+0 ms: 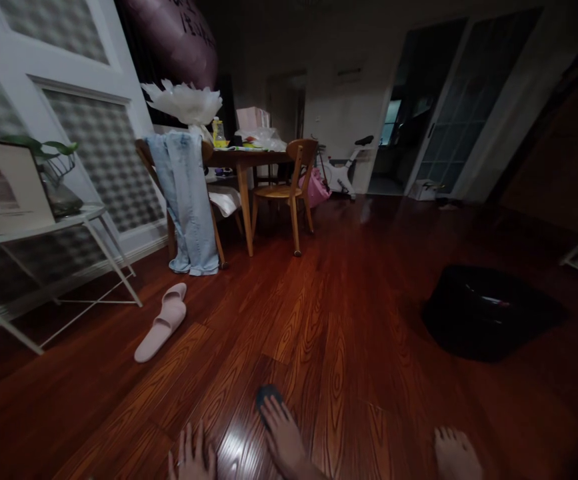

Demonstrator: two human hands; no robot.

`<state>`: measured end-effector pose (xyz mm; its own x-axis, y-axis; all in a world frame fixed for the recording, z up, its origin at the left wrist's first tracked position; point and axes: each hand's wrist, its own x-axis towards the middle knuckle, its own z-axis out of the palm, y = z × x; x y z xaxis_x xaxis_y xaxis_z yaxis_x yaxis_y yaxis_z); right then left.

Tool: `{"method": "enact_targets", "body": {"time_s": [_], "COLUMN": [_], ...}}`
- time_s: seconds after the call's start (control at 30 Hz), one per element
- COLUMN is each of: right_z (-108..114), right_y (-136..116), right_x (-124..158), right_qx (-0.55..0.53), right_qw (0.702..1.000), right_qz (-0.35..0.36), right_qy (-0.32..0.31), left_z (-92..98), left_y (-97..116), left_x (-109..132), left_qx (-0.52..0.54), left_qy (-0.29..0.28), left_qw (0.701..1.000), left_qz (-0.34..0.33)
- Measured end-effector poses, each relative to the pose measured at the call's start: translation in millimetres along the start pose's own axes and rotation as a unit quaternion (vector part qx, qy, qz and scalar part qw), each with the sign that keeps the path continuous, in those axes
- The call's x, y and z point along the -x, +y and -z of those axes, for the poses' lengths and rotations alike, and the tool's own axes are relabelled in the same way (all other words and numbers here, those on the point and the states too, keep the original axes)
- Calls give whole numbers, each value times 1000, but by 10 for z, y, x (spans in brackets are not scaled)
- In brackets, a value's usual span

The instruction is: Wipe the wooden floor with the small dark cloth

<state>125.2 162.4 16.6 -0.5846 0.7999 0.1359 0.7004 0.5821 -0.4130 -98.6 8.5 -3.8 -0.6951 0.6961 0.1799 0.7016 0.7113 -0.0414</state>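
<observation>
My right hand [285, 432] lies over a dark, oval object [263, 396] on the wooden floor [313, 333]. Shaped somewhat like a computer mouse, it shows past the fingertips; the palm covers the rest, and its exact kind is unclear. To the left, at the bottom edge, my left hand [193, 457] has its fingers spread and a ring on one of them. It holds nothing and is low over or on the floor; contact cannot be made out. A pale pink slipper [163, 325] lies ahead on the left.
A bare foot [456, 455] is at the lower right. Beyond it sits a black, glossy bulky object [489, 310]. A white side table [83, 215] stands left. Ahead are a chair draped with jeans [189, 207], a wooden table [241, 159], another chair [293, 190] and an exercise bike [341, 175].
</observation>
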Motion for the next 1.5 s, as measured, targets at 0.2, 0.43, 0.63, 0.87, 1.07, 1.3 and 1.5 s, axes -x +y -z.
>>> {"method": "enact_targets", "body": {"time_s": [0.2,0.43,0.63,0.87,1.07,1.3,1.5], "right_z": [422,283,-12,-31,247,610,629], "right_y": [822,999,399,58,528,1526,1949], "right_x": [-268,-68,80,93,-130,-145,136], "right_qx": [63,91,39,-32,12,82,129], "right_qw": [989,975,988,993,998,966,911], "right_qz": [-134,-199,-152,15,-32,-232,-328], "right_qy": [9,44,-13,-112,-50,76,217], "left_z": [-18,-14,18,-46,-41,-49,11], "left_y": [14,12,-6,4,-22,-9,5], "left_x": [1,11,-4,-12,5,6,20], "left_qx": [0,-13,-34,-42,-21,-11,1], "left_qy": [5,4,-18,16,21,9,4], "left_qw": [1000,1000,999,999,1000,1000,1000], "left_qz": [6,2,-6,9,-7,2,0]}}
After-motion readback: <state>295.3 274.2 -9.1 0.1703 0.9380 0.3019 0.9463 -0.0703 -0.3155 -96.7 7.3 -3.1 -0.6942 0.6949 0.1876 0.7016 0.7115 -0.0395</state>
